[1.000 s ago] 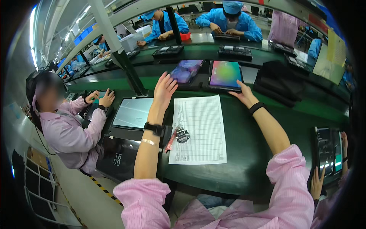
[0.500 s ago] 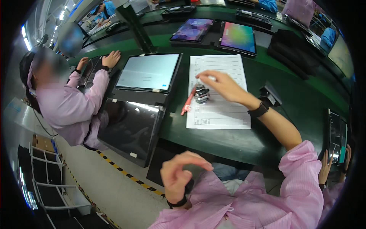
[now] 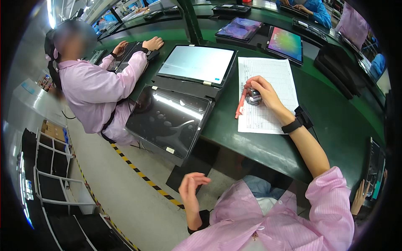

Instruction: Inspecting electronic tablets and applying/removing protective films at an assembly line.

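My right hand [image 3: 269, 97] is over the left part of a white printed sheet [image 3: 276, 73] on the green table, its curled fingertips closed on the upper end of a red pen [image 3: 240, 104]. The pen slants along the sheet's left edge, with a small pale figure near its lower end. Right beside it, partly under my fingers, sits a shiny dark metallic object [image 3: 253, 97], whose kind I cannot tell. Held in front of my body, clear of the table, my left hand [image 3: 193, 193] is empty with its fingers loosely stretched. Both wrists wear black bands.
Left of the sheet lie a lit tablet [image 3: 197, 65] and a larger dark panel [image 3: 169, 119]. Two more lit tablets [image 3: 239, 29] [image 3: 286, 44] stand behind. A black device [image 3: 304, 117] with a cable is by my right wrist. A co-worker [image 3: 90, 92] sits at left.
My right hand has come down onto the pen's upper end. My left hand has lowered slightly and its fingers have straightened. The view has shifted, moving the table's things rightward in the picture.
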